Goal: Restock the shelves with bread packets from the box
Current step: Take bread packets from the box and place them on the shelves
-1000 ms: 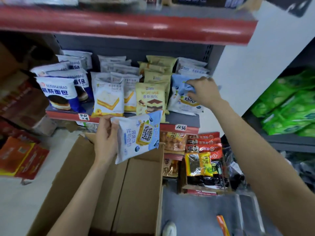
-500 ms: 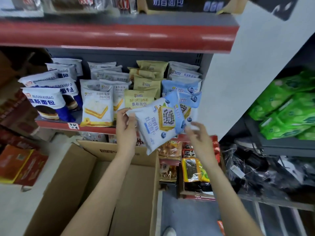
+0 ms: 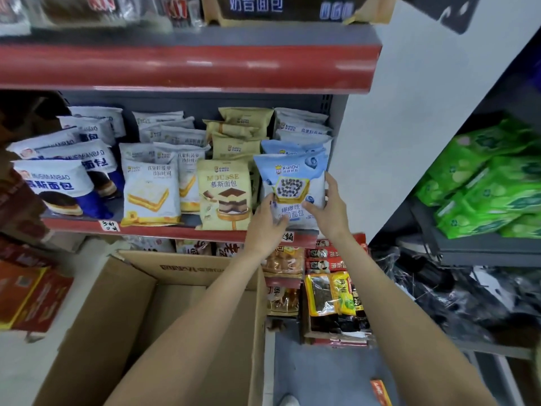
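Head view: glossy rectangular bread packet

"XianDu" printed on light-blue bread packet, right end of shelf. "MOUSSE" and "XianDu" on beige packet beside it. "MUSIMANBAO" on white-blue packet, far left.

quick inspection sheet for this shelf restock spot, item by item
surface: middle shelf, red-edged, holds rows of bread packets
job's things: blue bread packet upright at the shelf's right front; cardboard box open below, inside mostly hidden by arms
clutter: snack packs beneath the shelf; green packs on the right rack
grippers: left hand and right hand both hold the blue packet's lower part
cables: nothing seen
surroundings: white wall, grey floor
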A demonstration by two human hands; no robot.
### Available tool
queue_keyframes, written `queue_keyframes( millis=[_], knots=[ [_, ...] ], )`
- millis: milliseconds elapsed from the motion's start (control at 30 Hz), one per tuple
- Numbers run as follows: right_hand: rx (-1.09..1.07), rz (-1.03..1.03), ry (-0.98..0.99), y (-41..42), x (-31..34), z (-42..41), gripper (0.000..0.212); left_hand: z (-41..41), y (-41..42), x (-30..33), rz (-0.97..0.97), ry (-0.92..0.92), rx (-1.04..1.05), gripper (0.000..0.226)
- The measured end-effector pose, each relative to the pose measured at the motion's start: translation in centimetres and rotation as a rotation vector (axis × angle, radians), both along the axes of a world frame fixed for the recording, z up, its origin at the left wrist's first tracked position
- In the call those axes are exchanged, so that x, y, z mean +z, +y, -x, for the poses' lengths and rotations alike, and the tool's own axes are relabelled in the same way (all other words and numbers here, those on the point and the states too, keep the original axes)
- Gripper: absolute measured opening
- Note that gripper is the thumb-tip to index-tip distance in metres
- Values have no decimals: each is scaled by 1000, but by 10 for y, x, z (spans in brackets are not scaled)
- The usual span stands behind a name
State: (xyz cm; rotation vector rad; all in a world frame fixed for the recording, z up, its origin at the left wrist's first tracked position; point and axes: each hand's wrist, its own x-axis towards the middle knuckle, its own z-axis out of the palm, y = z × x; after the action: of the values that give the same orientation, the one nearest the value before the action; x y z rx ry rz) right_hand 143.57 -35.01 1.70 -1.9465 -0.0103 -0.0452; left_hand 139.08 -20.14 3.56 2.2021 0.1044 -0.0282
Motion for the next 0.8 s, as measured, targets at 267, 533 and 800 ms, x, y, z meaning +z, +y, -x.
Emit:
queue_keyframes(
  millis=[267,533,800],
  knots=[
    [44,-11,-59,-3,-7,-7,78,-24,-2,-1,236,-4,96,58],
    [55,101,48,-6,-25,23,80,-8,16,-10,202,-3,22,69],
    [123,515,32,-9,-18,28,76,5,25,1,67,53,-105,68]
  ],
)
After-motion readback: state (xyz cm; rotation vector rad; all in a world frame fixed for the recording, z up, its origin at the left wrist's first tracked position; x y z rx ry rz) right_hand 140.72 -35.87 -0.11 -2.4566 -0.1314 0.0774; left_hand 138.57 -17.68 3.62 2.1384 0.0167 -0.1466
